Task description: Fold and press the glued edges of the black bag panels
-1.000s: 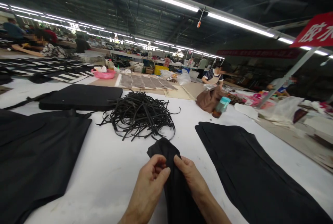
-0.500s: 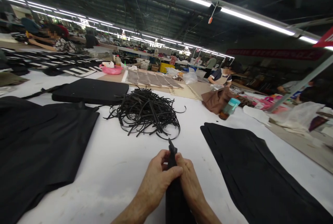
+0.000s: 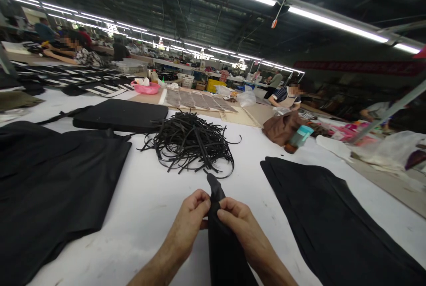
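A narrow piece of black fabric [image 3: 223, 241] runs up from the near edge of the worktop [image 3: 140, 206], roughly midway along that edge, and ends in a folded tip that stands just above the fingertips. It lies between the two hands, which meet at its upper end. The left hand [image 3: 192, 215] is curled, thumb and fingers closed on the left side of the fabric near the tip. The right hand [image 3: 240, 221] comes in from the other side, its fingers bent and pinching the same upper part, so both hands grip the cloth, nearly touching each other across it. Below the hands the fabric widens and falls out of sight at the near edge.

Just beyond the tip, toward the middle of the worktop, lies a loose heap of black strips [image 3: 189, 142]; the tip comes close to its nearest loops. A large black cloth [image 3: 49, 179] covers the left side of the worktop, and another black sheet [image 3: 329, 215] spreads along the right side. Behind the heap, left of centre, lies a flat black pad [image 3: 121, 115]. Toward the far right edge a brown bundle [image 3: 282, 127] sits with a teal-capped bottle [image 3: 298, 138] beside it.
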`<act>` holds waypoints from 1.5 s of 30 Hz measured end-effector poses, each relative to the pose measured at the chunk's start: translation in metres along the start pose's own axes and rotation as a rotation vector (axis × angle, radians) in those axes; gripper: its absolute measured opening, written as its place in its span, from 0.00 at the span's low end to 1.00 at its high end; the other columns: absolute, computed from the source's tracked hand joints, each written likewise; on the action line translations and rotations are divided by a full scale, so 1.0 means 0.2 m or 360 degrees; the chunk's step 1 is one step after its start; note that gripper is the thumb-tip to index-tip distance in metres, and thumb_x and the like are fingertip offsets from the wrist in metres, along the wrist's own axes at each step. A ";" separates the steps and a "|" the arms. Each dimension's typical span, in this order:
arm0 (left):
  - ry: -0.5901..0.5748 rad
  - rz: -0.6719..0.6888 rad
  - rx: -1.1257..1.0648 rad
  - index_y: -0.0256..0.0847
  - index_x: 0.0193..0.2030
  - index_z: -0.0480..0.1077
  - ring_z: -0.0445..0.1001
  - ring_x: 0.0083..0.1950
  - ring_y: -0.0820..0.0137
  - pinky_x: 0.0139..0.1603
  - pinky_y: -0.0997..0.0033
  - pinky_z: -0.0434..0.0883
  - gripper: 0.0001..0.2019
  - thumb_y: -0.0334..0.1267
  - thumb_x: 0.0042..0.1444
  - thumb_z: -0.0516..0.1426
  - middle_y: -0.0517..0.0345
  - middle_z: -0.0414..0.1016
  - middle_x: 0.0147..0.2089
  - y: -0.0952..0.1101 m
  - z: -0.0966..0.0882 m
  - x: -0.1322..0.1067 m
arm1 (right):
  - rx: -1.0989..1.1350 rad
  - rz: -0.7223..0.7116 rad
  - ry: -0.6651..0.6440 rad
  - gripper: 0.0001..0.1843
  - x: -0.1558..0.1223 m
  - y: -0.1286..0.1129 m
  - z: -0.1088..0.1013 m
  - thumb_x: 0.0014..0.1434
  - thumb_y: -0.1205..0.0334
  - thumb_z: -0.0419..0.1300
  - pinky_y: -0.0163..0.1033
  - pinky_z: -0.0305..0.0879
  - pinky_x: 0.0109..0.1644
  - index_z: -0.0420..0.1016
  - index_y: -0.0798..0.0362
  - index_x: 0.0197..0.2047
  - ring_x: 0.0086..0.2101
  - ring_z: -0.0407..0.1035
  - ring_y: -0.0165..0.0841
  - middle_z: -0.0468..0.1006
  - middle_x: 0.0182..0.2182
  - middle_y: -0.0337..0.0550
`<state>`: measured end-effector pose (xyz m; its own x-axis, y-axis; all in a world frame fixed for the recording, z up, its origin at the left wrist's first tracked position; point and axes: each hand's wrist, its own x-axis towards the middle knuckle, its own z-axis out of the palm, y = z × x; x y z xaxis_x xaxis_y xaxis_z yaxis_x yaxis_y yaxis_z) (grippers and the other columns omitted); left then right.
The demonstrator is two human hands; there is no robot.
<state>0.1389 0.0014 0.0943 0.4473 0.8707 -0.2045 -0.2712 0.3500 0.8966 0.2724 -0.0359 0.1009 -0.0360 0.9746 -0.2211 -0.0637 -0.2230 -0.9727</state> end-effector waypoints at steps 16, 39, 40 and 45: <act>0.0069 0.0041 0.0154 0.35 0.31 0.66 0.66 0.33 0.70 0.34 0.73 0.62 0.12 0.42 0.46 0.59 0.58 0.69 0.29 0.00 0.00 -0.02 | -0.0460 -0.0056 0.0267 0.15 0.00 0.03 0.08 0.49 0.58 0.60 0.33 0.46 0.24 0.56 0.52 0.21 0.22 0.49 0.26 0.55 0.17 0.30; 0.0174 0.0053 0.0051 0.36 0.40 0.69 0.69 0.33 0.69 0.35 0.72 0.67 0.16 0.47 0.51 0.58 0.58 0.72 0.31 -0.06 -0.04 0.02 | -0.0888 -0.0201 0.0730 0.17 0.03 0.06 0.13 0.60 0.47 0.47 0.37 0.53 0.30 0.65 0.50 0.28 0.25 0.60 0.33 0.70 0.23 0.40; 0.0207 0.0048 0.0007 0.36 0.40 0.69 0.69 0.32 0.69 0.33 0.72 0.67 0.16 0.48 0.52 0.58 0.58 0.72 0.30 -0.06 -0.04 0.02 | -0.0892 -0.0196 0.0739 0.19 0.02 0.07 0.12 0.60 0.46 0.46 0.38 0.53 0.29 0.64 0.50 0.28 0.25 0.60 0.34 0.69 0.23 0.40; 0.0432 0.0101 -0.0228 0.37 0.42 0.70 0.72 0.32 0.69 0.38 0.71 0.69 0.17 0.48 0.51 0.59 0.58 0.75 0.33 -0.08 -0.13 0.00 | -0.0857 -0.0308 0.0976 0.20 -0.01 0.06 -0.08 0.60 0.45 0.46 0.38 0.55 0.33 0.63 0.50 0.26 0.28 0.62 0.35 0.69 0.25 0.41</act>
<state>0.1213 0.0056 0.0700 0.1869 0.9460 -0.2648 -0.4170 0.3205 0.8505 0.2868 -0.0402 0.0894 0.4852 0.8680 0.1054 0.4775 -0.1621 -0.8635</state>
